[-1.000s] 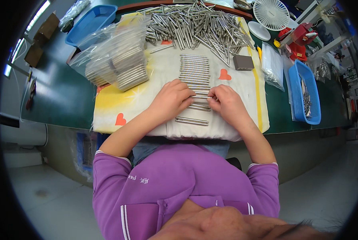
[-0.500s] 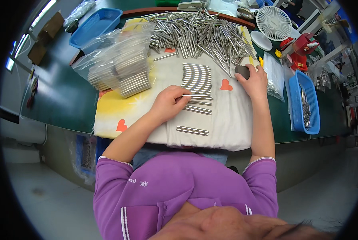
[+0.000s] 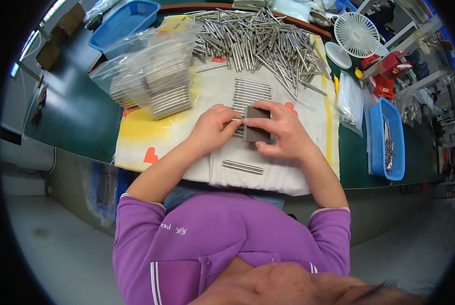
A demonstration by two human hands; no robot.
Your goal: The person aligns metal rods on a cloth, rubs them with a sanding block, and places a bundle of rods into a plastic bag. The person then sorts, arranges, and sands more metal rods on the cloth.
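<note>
My left hand point(image 3: 213, 128) pinches the left end of a slim metal rod point(image 3: 236, 120), most of which is hidden behind the block. In my right hand point(image 3: 287, 133), thumb and fingers grip a flat dark grey block point(image 3: 256, 133), pressed against the rod's far portion. Beyond both hands lies a neat column of parallel metal rods point(image 3: 252, 89), its lower part covered by the block and fingers. Closer to me, a few separate rods point(image 3: 243, 167) rest side by side on the white cloth point(image 3: 187, 165).
A large loose heap of metal rods point(image 3: 268, 43) covers the cloth's far side. Bagged rods point(image 3: 170, 101) lie at left, near a blue basket point(image 3: 123, 28). To the right are clear plastic bags point(image 3: 349, 104), another blue basket point(image 3: 401, 133) and a white fan point(image 3: 357, 34).
My right hand has brought the grey block from the right side of the cloth leftward and nearer, up to my left hand. My left hand stays almost in place, pinching a rod.
</note>
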